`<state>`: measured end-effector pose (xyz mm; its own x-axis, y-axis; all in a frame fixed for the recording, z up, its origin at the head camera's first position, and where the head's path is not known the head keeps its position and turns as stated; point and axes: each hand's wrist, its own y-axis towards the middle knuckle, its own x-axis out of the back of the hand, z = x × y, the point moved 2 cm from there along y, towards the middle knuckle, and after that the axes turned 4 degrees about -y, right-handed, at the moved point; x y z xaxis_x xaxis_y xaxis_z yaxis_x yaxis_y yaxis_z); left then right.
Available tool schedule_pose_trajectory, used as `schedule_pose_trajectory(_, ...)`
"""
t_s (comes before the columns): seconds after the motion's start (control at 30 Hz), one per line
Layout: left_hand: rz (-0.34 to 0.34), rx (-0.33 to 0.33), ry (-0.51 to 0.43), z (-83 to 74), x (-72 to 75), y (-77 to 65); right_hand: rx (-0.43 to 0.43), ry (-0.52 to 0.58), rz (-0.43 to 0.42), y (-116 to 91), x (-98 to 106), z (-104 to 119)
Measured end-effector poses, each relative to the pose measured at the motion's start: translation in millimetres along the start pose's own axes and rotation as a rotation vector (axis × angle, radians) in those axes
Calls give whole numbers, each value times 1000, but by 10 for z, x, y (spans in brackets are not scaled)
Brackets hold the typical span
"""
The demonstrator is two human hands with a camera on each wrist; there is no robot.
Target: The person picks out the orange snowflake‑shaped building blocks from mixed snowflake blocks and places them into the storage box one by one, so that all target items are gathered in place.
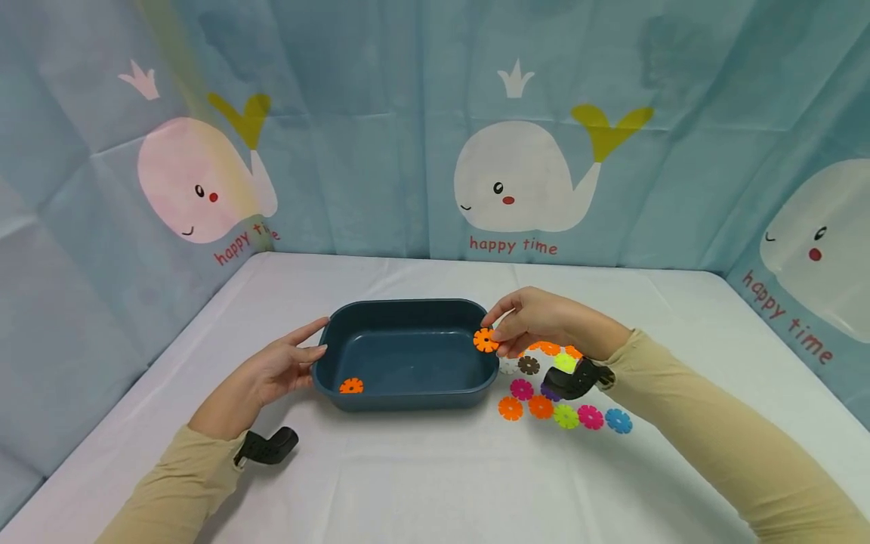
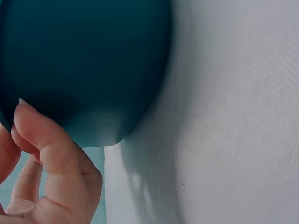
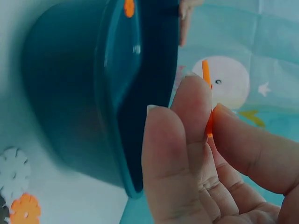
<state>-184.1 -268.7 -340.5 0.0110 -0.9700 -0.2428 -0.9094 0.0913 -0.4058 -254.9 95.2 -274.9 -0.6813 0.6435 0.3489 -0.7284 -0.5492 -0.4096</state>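
A dark teal rectangular basin [image 1: 408,400] stands on the white table. At its left end my left hand [image 1: 279,370] holds the rim, its fingertips against the edge; the left wrist view shows curled fingers [image 2: 56,154] at the wall. Over the basin's right rim, my right hand [image 1: 537,321] pinches an orange notched snowflake disc [image 1: 485,340] between thumb and finger. The right wrist view shows that disc [image 3: 206,70] edge-on. Another orange disc [image 1: 351,385] lies inside the basin's front left corner.
Right of the basin, several snowflake discs lie flat, among them a blue one [image 1: 618,421], a pink one [image 1: 590,417] and a brown one [image 1: 529,365]. My right hand and wrist camera [image 1: 571,379] partly cover others. A whale-print curtain [image 1: 381,151] hangs behind the table.
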Motion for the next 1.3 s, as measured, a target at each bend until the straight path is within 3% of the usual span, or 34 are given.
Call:
schedule_pose_trajectory(0.53, 17, 2, -11, -14, 28, -5, 36, -32, 122, 212, -188, 163)
schedule_pose_trajectory(1.3, -7, 4, 1, 1, 22, 16, -26, -246, 252, 580, -460, 434)
